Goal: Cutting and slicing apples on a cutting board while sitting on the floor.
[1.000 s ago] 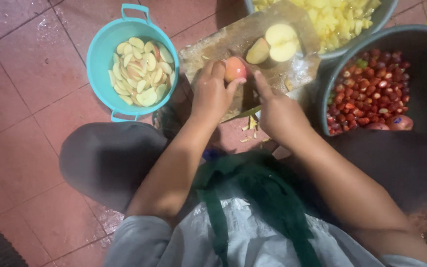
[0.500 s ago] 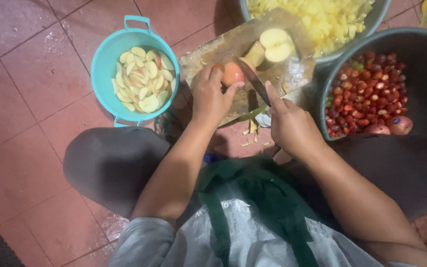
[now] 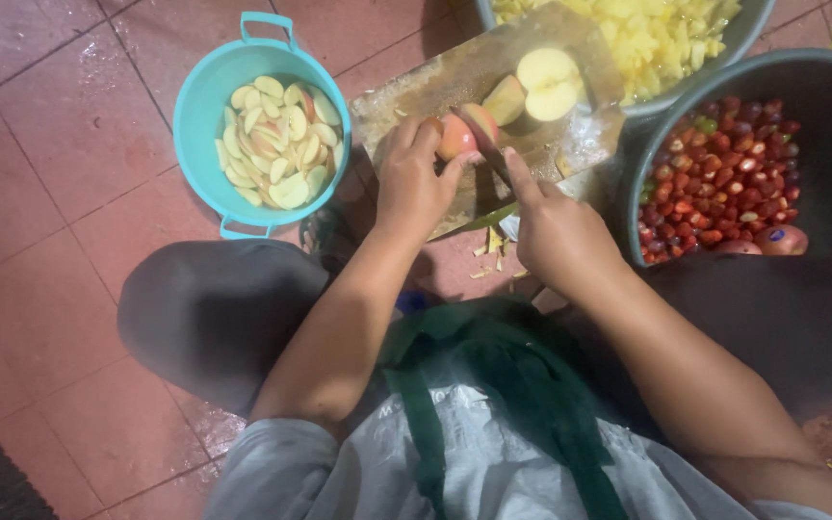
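Observation:
My left hand (image 3: 416, 183) grips a red-skinned apple piece (image 3: 459, 135) on a wooden cutting board (image 3: 435, 91) on the floor. My right hand (image 3: 556, 231) holds a knife (image 3: 493, 159) whose blade meets that piece; the index finger lies along the blade. Two pale cut apple pieces (image 3: 546, 82) lie further back on the board. A turquoise tub (image 3: 199, 125) to the left holds several apple slices.
A dark bucket (image 3: 820, 106) at right holds small red fruit and whole apples. A grey bowl (image 3: 724, 53) of yellowish chopped fruit sits behind the board. Peel scraps (image 3: 493, 255) lie on the red tiled floor. My knees flank the board.
The apple has been cut apart: a wedge now leans open beside the piece in my left hand. Both hands stay at the board; the view has shifted slightly.

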